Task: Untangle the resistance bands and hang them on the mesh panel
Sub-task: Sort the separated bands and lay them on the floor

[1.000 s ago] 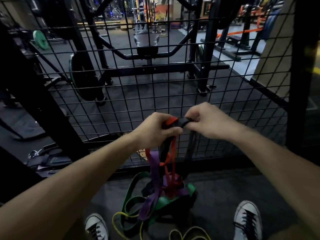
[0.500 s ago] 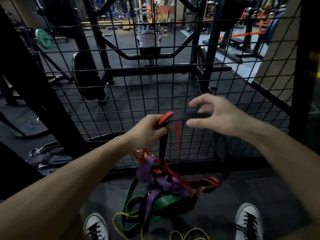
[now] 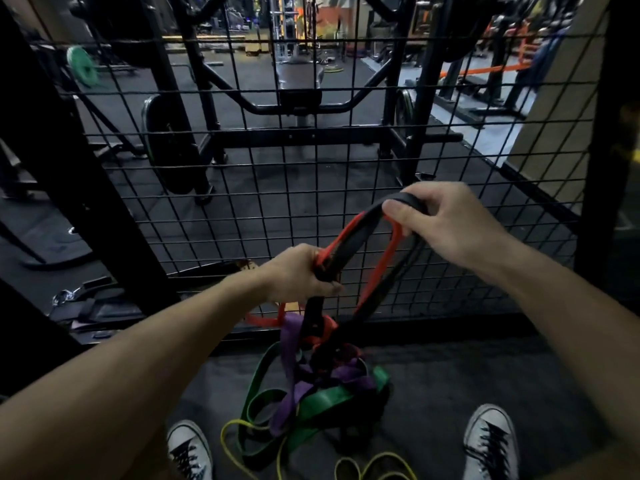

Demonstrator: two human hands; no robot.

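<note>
A person's view looking down at their own two bare arms in a dim gym, facing a black wire mesh panel [image 3: 242, 188] that spans the scene. At far left, some black straps with a metal clip [image 3: 86, 306] lie on the dark rubber floor [image 3: 450, 386] behind the mesh, and a green weight plate [image 3: 81, 65] sits farther back. The left hand [image 3: 298, 275], low and near the centre, has its fingers curled tight around a red band [image 3: 337, 242] and a black band [image 3: 356, 233] held together. Both bands rise as a loop toward the right hand [image 3: 446, 226], which is higher and to the right; its thumb and curled fingers pinch the top of the black band, with the red band running just under the thumb. From the hands the bands drop to a knotted pile on the floor between the person's feet, where a purple band [image 3: 291, 344], a green band [image 3: 325, 400] and a thin yellow band [image 3: 239, 427] are wound through one another. A white lace-up sneaker [image 3: 190, 452] shows at bottom left of the pile and another white sneaker [image 3: 491, 441] at bottom right. None of the bands hangs on the mesh
</note>
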